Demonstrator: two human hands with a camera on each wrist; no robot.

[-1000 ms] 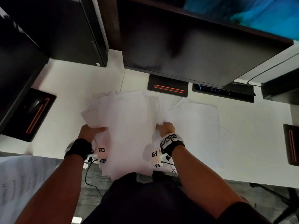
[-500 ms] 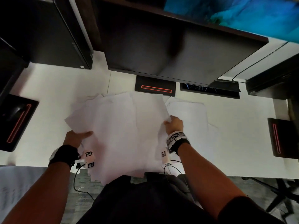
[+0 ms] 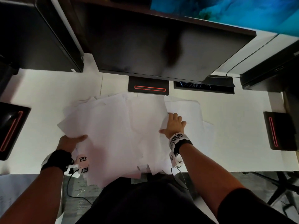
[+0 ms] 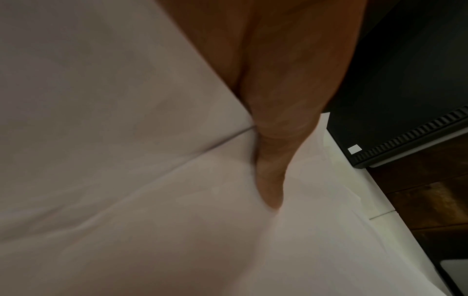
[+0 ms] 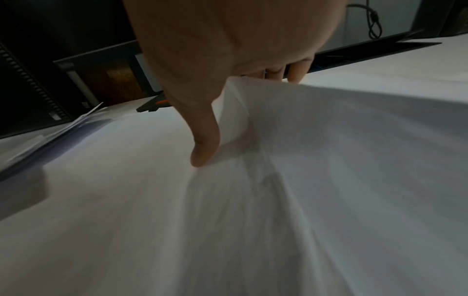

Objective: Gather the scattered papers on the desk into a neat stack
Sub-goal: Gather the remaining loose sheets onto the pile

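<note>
Gathering loose papers (image 3: 113,135) on the desk (image 3: 234,126), pile far from square.

Left hand (image 3: 69,141) gripping the pile's left edge, thumb on top, fingers hidden beneath; right hand (image 3: 174,125) holding the lifted right edge, thumb pressing the top sheet, fingers behind it. Fanned crookedly mid-desk below the monitor (image 3: 161,46), near edges overhanging toward the lap; more sheets (image 3: 191,110) lying flat beside the right hand, outside the pile. Likely trouble: overhanging sheets sliding off to the floor if pulled nearer; buckling or creasing if squeezed inward too hard; stray sheets on the right left out.
</note>
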